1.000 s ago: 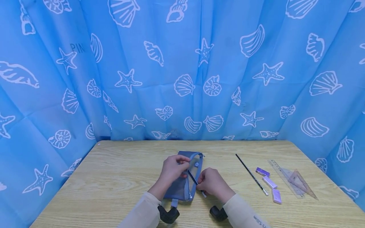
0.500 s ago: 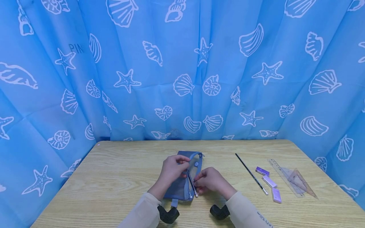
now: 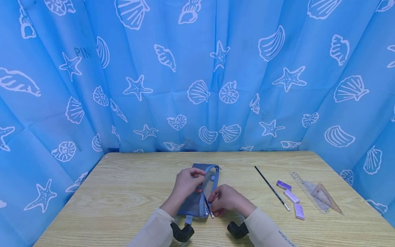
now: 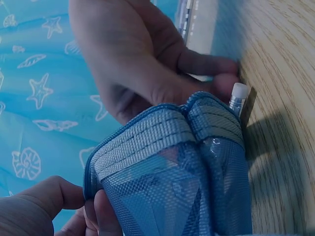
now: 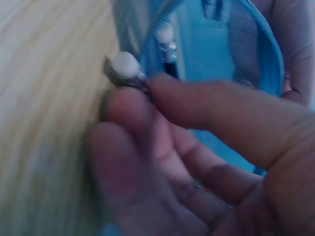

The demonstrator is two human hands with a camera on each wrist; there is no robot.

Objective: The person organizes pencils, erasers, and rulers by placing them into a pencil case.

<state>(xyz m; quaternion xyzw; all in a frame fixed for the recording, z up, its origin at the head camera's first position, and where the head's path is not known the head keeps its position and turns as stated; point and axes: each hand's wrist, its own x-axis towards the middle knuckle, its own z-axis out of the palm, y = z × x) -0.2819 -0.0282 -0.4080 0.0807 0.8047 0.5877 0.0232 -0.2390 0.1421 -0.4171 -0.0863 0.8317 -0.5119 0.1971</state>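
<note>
A blue-grey mesh pencil case (image 3: 189, 206) lies on the table with its zip undone. My left hand (image 3: 186, 181) pinches the near side of its opening and keeps the mouth apart. My right hand (image 3: 229, 199) pinches a dark pencil (image 3: 207, 202) close to its white eraser end. The pencil's far part runs into the case's mouth, while the eraser end (image 5: 125, 65) sticks out past the zip edge. Inside the case, the right wrist view shows another white-tipped pencil (image 5: 165, 34). In the left wrist view the mesh side (image 4: 157, 196) hides most of the held pencil.
To the right lie a loose dark pencil (image 3: 271, 188), a purple eraser (image 3: 284, 185) and two lilac ones. Beyond them a clear ruler (image 3: 305, 188) is overlapped by a clear set square (image 3: 327, 199). A blue shell-print curtain (image 3: 197, 75) hangs behind the table.
The right hand has swung the pencil's eraser end leftward, toward the case's zip edge, and then slightly nearer the body. The left hand and the case have stayed put.
</note>
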